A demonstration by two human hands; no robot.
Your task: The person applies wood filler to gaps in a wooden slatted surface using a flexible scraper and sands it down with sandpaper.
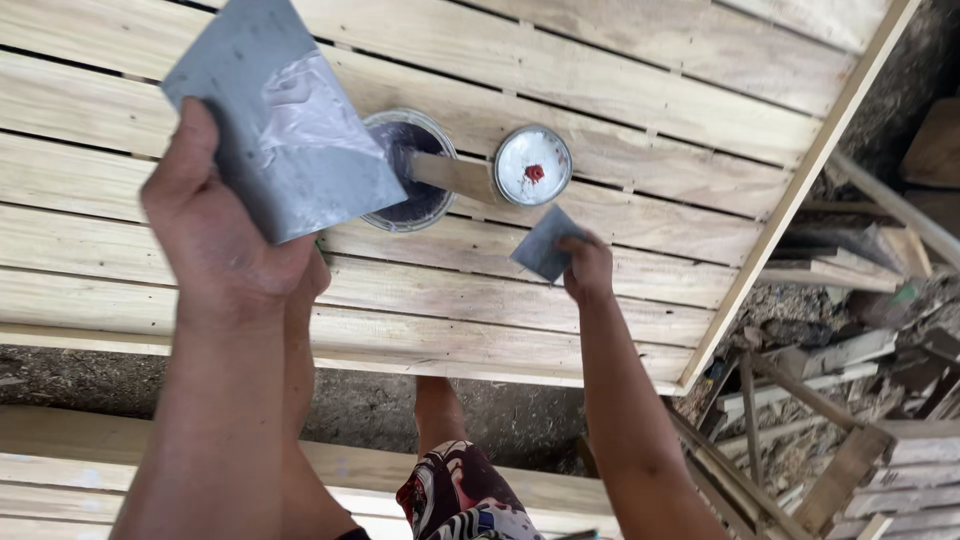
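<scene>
- The big grey scraper (pixel 285 120) is in the left hand (pixel 225 235). The fingers are closed around its bottom edge, thumb on top, so the flat blade stays up and ready. It has pale paste smeared on it.
- This scraper is held in the air just left of the open can (pixel 410 170), partly in front of its rim, close enough to dip.
- The right hand (pixel 588 268) pinches a small grey scraper (pixel 545 243) with closed fingers. Its edge rests on the wooden slats (pixel 620 90), just below and to the right of the can.
- The can stands on the slats, and a flat wooden stick (pixel 455 177) leans in it for stirring.
- The round lid (pixel 533 166) lies face up just right of the can, out of the way. It has a red dot in the middle.
- Scrap wood (pixel 850 400) is piled far to the right of the can, off the slats.
</scene>
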